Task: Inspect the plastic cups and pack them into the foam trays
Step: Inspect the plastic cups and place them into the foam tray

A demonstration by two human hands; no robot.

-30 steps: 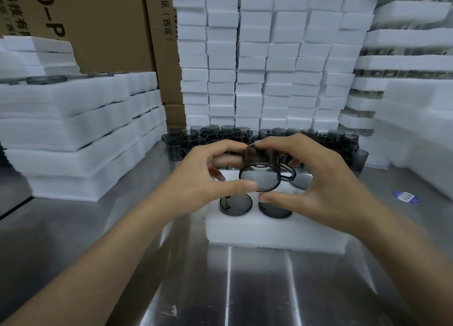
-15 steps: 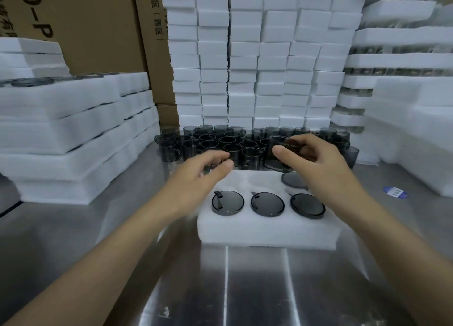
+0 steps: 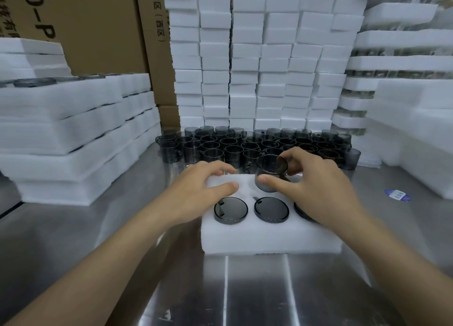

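One cup [image 3: 270,172] now over foam tray [image 3: 269,240], pinched in grip of right hand [image 3: 316,186]; left hand [image 3: 196,190] spread; three seated cups [image 3: 270,209]

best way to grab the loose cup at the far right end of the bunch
Grip that cup by its wall near the top, coming from above and from its right: it stands upright, with bare table on that side and other cups crowding its left.

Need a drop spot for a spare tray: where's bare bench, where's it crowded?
Bare steel table in front of the foam tray, left toward the foam stack, right around the blue sticker. Crowded: loose cups behind the tray; right hand holds a cup over it.
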